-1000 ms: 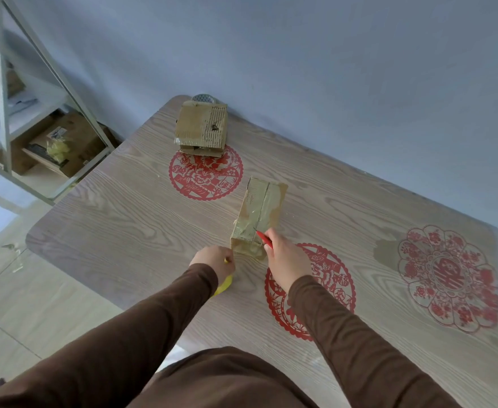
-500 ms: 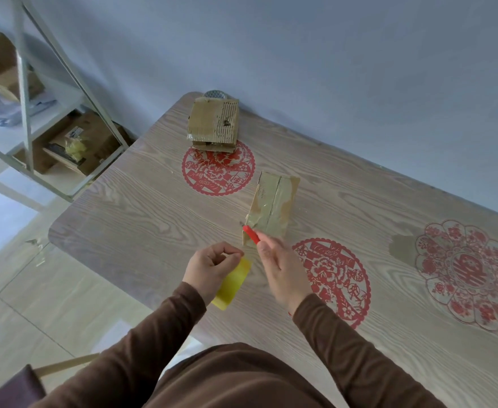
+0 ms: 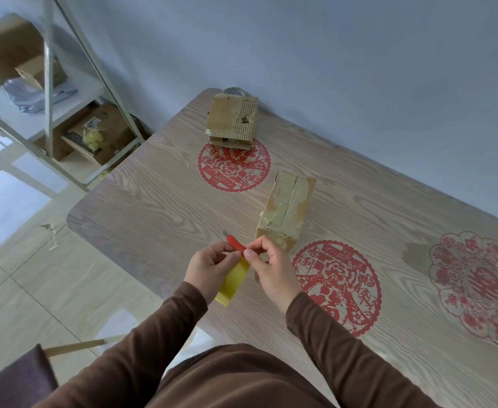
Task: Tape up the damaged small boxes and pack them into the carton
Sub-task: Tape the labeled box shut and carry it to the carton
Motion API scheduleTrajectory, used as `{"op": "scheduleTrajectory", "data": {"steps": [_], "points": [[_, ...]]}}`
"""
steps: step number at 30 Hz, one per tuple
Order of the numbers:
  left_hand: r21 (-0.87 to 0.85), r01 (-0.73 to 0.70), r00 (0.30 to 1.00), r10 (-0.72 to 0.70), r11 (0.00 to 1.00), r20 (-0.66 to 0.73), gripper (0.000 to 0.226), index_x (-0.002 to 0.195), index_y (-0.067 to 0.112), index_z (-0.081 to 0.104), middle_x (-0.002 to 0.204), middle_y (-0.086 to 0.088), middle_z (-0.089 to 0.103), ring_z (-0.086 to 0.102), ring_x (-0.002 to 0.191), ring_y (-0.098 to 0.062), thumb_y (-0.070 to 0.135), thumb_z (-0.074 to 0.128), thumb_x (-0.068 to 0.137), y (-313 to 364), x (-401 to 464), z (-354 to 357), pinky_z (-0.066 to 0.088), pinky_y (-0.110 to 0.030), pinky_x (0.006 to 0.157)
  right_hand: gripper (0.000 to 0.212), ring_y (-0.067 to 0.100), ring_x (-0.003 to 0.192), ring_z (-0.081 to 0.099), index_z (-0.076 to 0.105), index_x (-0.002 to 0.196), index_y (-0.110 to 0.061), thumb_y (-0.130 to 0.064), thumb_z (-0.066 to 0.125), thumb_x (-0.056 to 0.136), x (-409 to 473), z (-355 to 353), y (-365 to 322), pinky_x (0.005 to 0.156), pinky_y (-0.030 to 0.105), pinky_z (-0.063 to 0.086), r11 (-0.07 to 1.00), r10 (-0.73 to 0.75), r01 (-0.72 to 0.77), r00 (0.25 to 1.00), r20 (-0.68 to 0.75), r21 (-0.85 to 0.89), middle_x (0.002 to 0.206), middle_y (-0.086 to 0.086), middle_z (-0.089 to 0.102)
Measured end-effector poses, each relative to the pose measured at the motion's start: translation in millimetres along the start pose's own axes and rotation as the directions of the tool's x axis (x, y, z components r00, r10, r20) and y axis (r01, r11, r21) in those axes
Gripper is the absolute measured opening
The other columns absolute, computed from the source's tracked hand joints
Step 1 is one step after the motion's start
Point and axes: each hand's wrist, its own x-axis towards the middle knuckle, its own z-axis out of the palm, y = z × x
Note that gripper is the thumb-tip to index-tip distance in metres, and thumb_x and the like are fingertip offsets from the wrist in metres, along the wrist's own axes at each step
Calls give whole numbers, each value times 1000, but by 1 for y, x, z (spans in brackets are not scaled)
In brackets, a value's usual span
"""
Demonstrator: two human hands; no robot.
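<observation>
A small taped cardboard box stands on end in the middle of the wooden table. A second, torn small box lies at the table's far edge near the wall. My left hand grips a yellow tape roll just in front of the standing box. My right hand pinches a red cutter right beside the left hand, its tip pointing up-left. Both hands are clear of the box. No carton for packing shows on the table.
Red paper-cut decals mark the tabletop. A metal shelf with cardboard boxes stands to the left on the tiled floor. A round grey object peeks from behind the far box. A dark chair sits at lower left.
Both hands have drawn back from the standing box toward me and come together. The right hand took the red cutter off the box; the yellow tape roll is now more visible.
</observation>
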Motion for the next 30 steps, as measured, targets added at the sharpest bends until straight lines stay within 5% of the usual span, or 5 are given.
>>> {"op": "scheduleTrajectory", "data": {"steps": [3,7,12,18,30], "points": [[-105,52,998,-48,993,36,21,108,19,71,92,-17,76,67,78,-24,28,70,89,-5,2,-7,53,-41,76,14,10,49,38,62,98,-1,-15,59,100,0,4,-6,41,19,29,928,201,-224,974,107,299,62,-7,52],[-220,86,996,-89,972,-1,15,107,4,65,86,-3,72,67,77,-12,12,64,94,-7,4,-11,53,-23,71,11,8,47,37,65,107,-8,-14,59,100,7,18,-6,40,19,25,886,259,-318,943,208,338,64,-7,51],[-189,139,978,-166,972,-130,15,98,5,65,85,-8,72,68,82,-25,12,75,88,-22,9,-24,57,-41,79,28,7,52,47,47,128,-20,-15,55,102,14,46,-3,43,22,37,898,282,-340,932,228,278,94,6,52],[220,231,917,-136,948,-375,67,135,29,47,104,1,62,64,92,-17,41,83,80,-24,43,-59,55,-34,82,54,16,128,47,30,152,-28,-22,52,103,24,53,21,107,36,44,945,284,-308,938,198,108,147,-6,35],[566,296,895,-16,770,-445,98,158,32,9,125,-12,68,61,122,-28,52,72,85,-48,96,-50,28,-45,115,26,13,78,62,50,127,-21,-13,52,103,-1,25,57,67,27,53,850,459,-481,876,147,214,120,0,53]]}}
